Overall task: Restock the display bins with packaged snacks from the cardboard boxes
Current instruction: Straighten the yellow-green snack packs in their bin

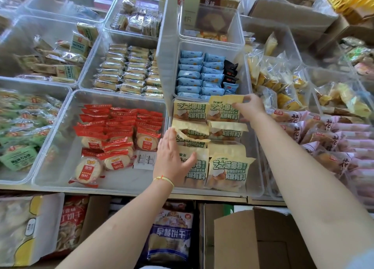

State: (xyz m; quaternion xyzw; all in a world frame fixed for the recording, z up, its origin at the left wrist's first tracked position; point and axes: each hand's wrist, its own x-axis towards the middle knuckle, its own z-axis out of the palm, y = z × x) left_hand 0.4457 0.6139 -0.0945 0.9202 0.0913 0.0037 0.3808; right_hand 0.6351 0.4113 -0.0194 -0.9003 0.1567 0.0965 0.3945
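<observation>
Display shelf (210, 197) is covered in clear plastic bins, edge to edge. Near left-centre: wide bin (60, 151) with red-wrapped round crackers (113, 135) stacked toward its right side. Left of that, a bin of green packets (18, 135). Far centre: bin of yellow-wrapped bars (129, 74) in neat rows. Right side: pink packets (332, 139) piled near, loose yellow snack bags (283, 82) behind them. Below the shelf edge, near right: open cardboard box (253, 238), flaps up; contents not visible. Near left below the shelf: another box with bagged snacks (68, 224). Narrow centre bin (255, 167) holds the task item, cream-and-green bread packets (228, 169), in two columns front to back. Directly behind it, a bin of blue packets (194, 74) with a few dark ones on the right. Right hand (251, 106) reaches to the far end of the centre bin, thumb and fingers pinching the top edge of the far-right bread packet (224, 108). Left hand (174, 153) lies flat, fingers straight, pressing on the left column of bread packets, gripping nothing. Thin yellow string bracelet (164, 179) on the left wrist.
</observation>
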